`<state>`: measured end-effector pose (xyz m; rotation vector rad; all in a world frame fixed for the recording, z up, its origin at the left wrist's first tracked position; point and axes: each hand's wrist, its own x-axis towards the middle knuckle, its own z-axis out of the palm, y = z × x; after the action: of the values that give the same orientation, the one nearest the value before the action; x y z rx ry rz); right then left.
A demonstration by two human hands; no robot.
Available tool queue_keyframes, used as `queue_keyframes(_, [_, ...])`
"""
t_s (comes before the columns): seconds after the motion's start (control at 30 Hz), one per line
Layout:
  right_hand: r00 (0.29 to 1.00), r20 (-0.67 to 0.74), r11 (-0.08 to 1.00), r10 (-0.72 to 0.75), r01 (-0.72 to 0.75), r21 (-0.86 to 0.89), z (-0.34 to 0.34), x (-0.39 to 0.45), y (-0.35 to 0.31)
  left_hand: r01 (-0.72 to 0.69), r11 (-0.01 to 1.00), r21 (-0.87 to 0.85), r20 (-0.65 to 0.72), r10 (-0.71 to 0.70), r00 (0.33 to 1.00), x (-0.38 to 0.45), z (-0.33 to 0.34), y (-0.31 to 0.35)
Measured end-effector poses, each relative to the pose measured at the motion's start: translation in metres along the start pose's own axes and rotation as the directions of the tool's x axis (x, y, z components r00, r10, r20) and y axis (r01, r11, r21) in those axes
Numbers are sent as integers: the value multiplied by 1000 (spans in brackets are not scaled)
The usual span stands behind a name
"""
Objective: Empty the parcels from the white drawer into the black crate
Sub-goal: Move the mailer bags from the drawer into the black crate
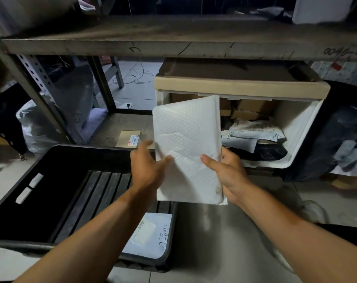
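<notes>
While the right hand (228, 172) grips the white mailer (187, 148) (upright), the left hand (147, 166) touches it, open.

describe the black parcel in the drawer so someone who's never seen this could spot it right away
Find the white drawer pulled out under the shelf, right of the black crate. Its parcels lie in a heap; the black parcel lies at the front, under the grey bags. It is the only dark, glossy one; the rest are pale bags or brown boxes.
</notes>
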<state>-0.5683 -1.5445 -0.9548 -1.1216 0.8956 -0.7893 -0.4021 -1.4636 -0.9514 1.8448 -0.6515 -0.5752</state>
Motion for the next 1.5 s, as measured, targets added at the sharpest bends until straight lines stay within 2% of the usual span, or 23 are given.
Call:
queue_keyframes(0.07, [999,-27,999,-42,42,10,7,0,2,-96,993,69,109,88,990,-7,7,11])
queue_keyframes(0.13, [998,-11,997,-65,65,-47,15,-2,3,-63,992,-108,334,96,938,-20,17,24])
queue_keyframes(0.2, [989,139,996,-59,68,-57,21,-5,4,59,951,-305,474,97,875,-27,25,28])
queue_keyframes(0.27, [960,272,992,-65,91,-85,22,-8,5,142,902,-407,450,63,891,-24,24,26])
queue_keyframes(0.3, [959,272,982,-77,121,-148,21,-10,4,193,873,-448,429,20,903,-21,20,24])
queue_keyframes(0.37, [973,191,934,-133,187,-304,18,-9,5,278,810,-516,417,-46,908,-14,12,18])
queue_keyframes(0.47, [971,-21,831,-239,193,-521,6,0,3,339,748,-570,442,-69,894,-14,2,15])
queue_keyframes(0.5, [964,-57,808,-260,184,-559,0,2,3,364,732,-575,455,-83,887,-14,0,14])
queue_keyframes(0.57, [973,-55,828,-225,161,-537,-7,5,1,403,703,-586,476,-104,873,-12,-3,9])
queue_keyframes(0.63, [986,-24,858,-162,129,-497,-9,6,2,399,705,-587,461,-115,880,-10,-6,5])
queue_keyframes(0.77, [991,12,850,-136,123,-512,-3,11,10,378,725,-576,401,-153,903,-9,-9,-4])
queue_keyframes(0.9, [988,58,819,-146,154,-552,8,17,18,280,731,-622,200,-197,960,6,-27,-21])
queue_keyframes(1.0, [991,105,766,-86,134,-628,22,22,30,230,742,-630,26,-275,961,24,-54,-33])
queue_keyframes(1.07, [986,157,715,-61,153,-682,35,27,37,203,781,-591,-80,-307,948,37,-74,-47])
queue_keyframes(1.13, [974,221,665,-59,203,-719,50,33,45,207,854,-477,-167,-319,933,47,-94,-65])
queue_keyframes(1.33, [950,311,505,-16,276,-818,106,58,78,328,922,-207,-207,-369,906,63,-148,-126])
queue_keyframes(1.43, [935,350,430,63,291,-854,130,68,104,435,900,20,-183,-424,887,69,-172,-159])
queue_keyframes(1.5, [916,376,376,139,303,-876,142,74,122,518,830,207,-160,-493,855,71,-183,-180])
